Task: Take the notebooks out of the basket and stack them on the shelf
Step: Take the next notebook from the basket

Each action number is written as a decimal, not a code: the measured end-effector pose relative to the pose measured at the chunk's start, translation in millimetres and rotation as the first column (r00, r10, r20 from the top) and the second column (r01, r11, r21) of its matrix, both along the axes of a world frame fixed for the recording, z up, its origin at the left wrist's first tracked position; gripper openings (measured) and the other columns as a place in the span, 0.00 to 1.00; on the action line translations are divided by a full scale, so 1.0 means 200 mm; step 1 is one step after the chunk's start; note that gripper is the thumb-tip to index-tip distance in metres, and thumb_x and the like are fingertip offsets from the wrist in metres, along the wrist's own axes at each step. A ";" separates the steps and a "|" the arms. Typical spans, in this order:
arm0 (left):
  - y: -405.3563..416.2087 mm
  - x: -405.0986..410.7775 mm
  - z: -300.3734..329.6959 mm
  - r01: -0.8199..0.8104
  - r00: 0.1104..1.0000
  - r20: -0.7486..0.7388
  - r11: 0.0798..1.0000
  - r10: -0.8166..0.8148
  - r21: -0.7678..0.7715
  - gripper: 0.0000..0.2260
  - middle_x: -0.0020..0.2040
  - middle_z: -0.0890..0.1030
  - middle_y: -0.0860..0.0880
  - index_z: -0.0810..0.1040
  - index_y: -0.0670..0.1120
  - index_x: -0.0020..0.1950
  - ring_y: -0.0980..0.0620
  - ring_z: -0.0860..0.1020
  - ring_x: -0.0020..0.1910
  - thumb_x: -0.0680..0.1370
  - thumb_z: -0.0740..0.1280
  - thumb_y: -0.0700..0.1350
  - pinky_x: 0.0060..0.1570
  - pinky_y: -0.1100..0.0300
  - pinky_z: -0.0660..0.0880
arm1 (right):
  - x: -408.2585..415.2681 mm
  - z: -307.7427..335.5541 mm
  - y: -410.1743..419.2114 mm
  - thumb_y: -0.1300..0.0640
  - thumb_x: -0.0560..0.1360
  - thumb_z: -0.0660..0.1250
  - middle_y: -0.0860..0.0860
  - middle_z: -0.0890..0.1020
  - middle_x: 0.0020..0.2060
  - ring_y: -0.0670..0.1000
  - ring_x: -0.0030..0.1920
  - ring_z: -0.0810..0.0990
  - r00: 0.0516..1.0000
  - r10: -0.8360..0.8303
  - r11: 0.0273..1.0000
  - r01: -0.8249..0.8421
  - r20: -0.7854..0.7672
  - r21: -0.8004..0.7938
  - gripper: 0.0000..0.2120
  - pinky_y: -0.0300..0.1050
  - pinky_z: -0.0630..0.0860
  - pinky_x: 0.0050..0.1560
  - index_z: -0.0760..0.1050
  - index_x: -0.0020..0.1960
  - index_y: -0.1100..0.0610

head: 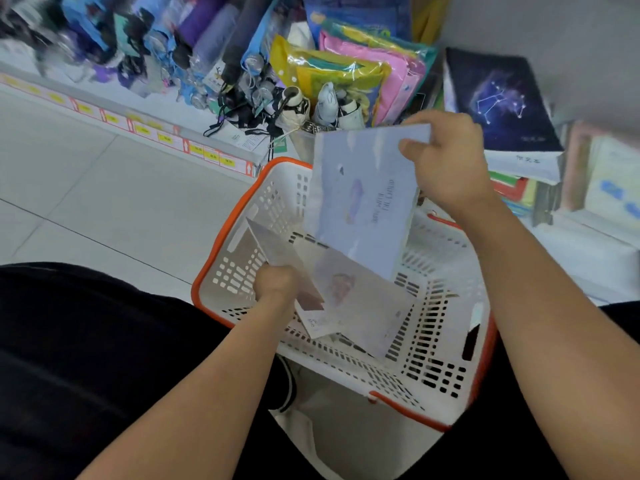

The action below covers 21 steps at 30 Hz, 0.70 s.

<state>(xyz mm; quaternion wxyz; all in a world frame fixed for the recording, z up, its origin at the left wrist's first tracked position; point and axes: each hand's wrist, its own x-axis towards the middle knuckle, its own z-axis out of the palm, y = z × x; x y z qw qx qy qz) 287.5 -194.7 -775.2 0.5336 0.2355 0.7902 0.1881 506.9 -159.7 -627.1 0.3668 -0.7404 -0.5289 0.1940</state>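
Pale floor tiles [86, 188] fill the left of the scene, bounded at the far side by a low shelf edge carrying yellow price labels [207, 152]. Beyond it we see a crowded row of folded umbrellas [207, 39] and, further right, bright plastic-wrapped packets [349, 67]. At far right, a dark notebook with a constellation cover [498, 98] tops a stack on the shelf [588, 244], with blurred paper goods beside it. At centre stands a white perforated basket [429, 368] with an orange rim. Our right hand [450, 161] pinches the far upper corner of a pale lavender notebook [360, 202], thumb on its cover, holding it raised and tilted above the basket's far half, where it hides part of the far wall. Our left hand [277, 284] reaches into the basket's left side, fingers curled around a pale notebook [360, 306] lying slanted inside; further pale covers sit beneath it, their number unclear. Dark clothing fills the near corners.
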 end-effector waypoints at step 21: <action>0.02 -0.01 0.25 0.120 0.942 0.276 0.961 -0.190 0.251 0.12 0.47 0.85 0.41 0.83 0.39 0.49 0.42 0.85 0.42 0.67 0.75 0.33 0.42 0.45 0.82 | 0.03 -0.62 -0.37 0.48 0.63 0.82 0.48 0.79 0.62 0.51 0.62 0.76 0.766 -0.213 0.567 -0.408 -0.606 -0.715 0.32 0.54 0.75 0.63 0.75 0.64 0.51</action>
